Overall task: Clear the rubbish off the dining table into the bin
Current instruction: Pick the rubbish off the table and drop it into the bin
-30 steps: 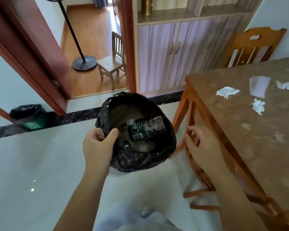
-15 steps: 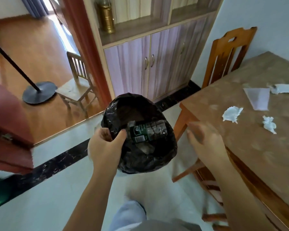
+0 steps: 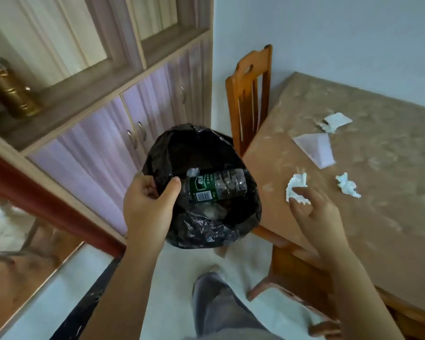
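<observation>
My left hand [image 3: 149,207] grips the rim of a bin lined with a black bag [image 3: 206,229], held in the air beside the table corner. A plastic bottle with a green label [image 3: 215,185] lies inside it. My right hand [image 3: 314,212] is over the brown dining table [image 3: 390,217], fingers spread, fingertips touching a crumpled white tissue [image 3: 296,185] without closing on it. Further right lie another crumpled tissue [image 3: 347,186], a folded pale paper [image 3: 315,148] and a torn white scrap [image 3: 334,121].
A wooden chair [image 3: 249,94] stands at the table's far end against the wall. A cabinet with lilac doors [image 3: 103,136] runs along the left, a brass vessel [image 3: 10,94] on its shelf. Another chair's frame [image 3: 292,278] sits under the table near my leg [image 3: 219,305].
I have turned right and stepped closer to the table. My right hand moved from the table's edge onto the top and reached the nearest tissue. The bin stayed in my left hand.
</observation>
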`<state>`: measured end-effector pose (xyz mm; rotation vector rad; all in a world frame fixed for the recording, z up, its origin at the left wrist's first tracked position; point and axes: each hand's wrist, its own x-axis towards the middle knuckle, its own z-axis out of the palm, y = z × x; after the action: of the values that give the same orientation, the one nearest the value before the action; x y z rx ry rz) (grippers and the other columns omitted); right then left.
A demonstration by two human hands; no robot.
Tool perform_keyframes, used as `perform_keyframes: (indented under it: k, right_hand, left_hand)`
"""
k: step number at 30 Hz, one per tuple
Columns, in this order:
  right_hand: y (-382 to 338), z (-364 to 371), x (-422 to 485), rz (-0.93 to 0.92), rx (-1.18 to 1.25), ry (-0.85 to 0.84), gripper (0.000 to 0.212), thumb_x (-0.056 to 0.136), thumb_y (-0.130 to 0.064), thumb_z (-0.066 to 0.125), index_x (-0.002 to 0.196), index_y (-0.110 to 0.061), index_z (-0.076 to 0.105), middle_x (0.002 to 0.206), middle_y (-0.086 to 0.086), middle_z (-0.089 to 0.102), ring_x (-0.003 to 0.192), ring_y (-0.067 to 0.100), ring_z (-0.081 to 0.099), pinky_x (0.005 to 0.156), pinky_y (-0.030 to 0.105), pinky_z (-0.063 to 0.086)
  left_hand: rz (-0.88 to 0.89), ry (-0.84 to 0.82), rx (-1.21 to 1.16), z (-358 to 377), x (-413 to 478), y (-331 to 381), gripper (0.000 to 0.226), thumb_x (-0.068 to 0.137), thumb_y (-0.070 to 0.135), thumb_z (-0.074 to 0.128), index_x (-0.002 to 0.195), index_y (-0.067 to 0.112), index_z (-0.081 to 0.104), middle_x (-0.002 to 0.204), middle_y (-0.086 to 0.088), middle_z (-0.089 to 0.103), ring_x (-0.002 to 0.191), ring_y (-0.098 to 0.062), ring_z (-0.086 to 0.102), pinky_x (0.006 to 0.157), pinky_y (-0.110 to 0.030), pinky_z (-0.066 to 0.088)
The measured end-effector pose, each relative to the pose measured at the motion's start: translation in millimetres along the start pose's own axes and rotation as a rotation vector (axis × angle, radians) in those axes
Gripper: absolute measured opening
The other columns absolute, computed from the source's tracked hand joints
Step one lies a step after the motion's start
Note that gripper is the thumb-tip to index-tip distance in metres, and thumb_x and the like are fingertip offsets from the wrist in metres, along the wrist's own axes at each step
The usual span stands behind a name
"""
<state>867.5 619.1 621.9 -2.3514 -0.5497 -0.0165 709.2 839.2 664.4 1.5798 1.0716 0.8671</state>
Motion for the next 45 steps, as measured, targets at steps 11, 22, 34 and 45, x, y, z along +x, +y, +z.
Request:
perform_keyframes:
  k: [11,22,34,45]
  right_hand:
    - [91.6,23.5,94.4,0.336,-0.017,0.029,0.029,0.082,-0.026,0.058,0.109,-0.017,0.058,0.110,0.007,0.062,0.094,0.020,0.056,0.074,0.030,0.038]
    - [145.3,66.3,101.4,0.526,0.002,-0.107,0.044,0.070,-0.007,0.068,0.111,-0.017,0.057,0.096,0.004,0.056,0.080,0.019,0.055,0.065,0.029,0.042]
    - [139.2,75.6,99.1,0.609,0.185,0.100,0.010,0.080,-0.006,0.056,0.082,-0.012,0.064,0.080,0.004,0.063,0.074,0.016,0.056,0.059,0.013,0.036]
    - [85.1,8.6,131.5,0.394,0.232,0.423,0.009,0.079,-0.006,0.062,0.080,-0.015,0.066,0.071,-0.005,0.060,0.065,-0.001,0.056,0.058,-0.001,0.038]
  left_hand:
    - [0.171,-0.272,0.008,129.5,85.4,44.4,0.025,0.071,0.037,0.069,0.074,0.017,0.054,0.071,0.001,0.057,0.064,-0.012,0.056,0.060,-0.034,0.048]
    - [0.103,-0.422,-0.047,189.1,117.5,49.9,0.018,0.064,0.039,0.068,0.064,0.026,0.055,0.062,0.008,0.056,0.062,-0.013,0.055,0.062,-0.036,0.047]
    - [0.117,-0.464,-0.053,200.2,127.1,52.4,0.016,0.063,0.039,0.069,0.056,0.034,0.056,0.062,0.007,0.055,0.064,-0.019,0.054,0.062,-0.040,0.048]
    - [0.165,-0.491,-0.095,202.7,125.0,48.4,0.013,0.062,0.041,0.068,0.056,0.039,0.057,0.060,0.008,0.053,0.059,-0.013,0.052,0.059,-0.035,0.046]
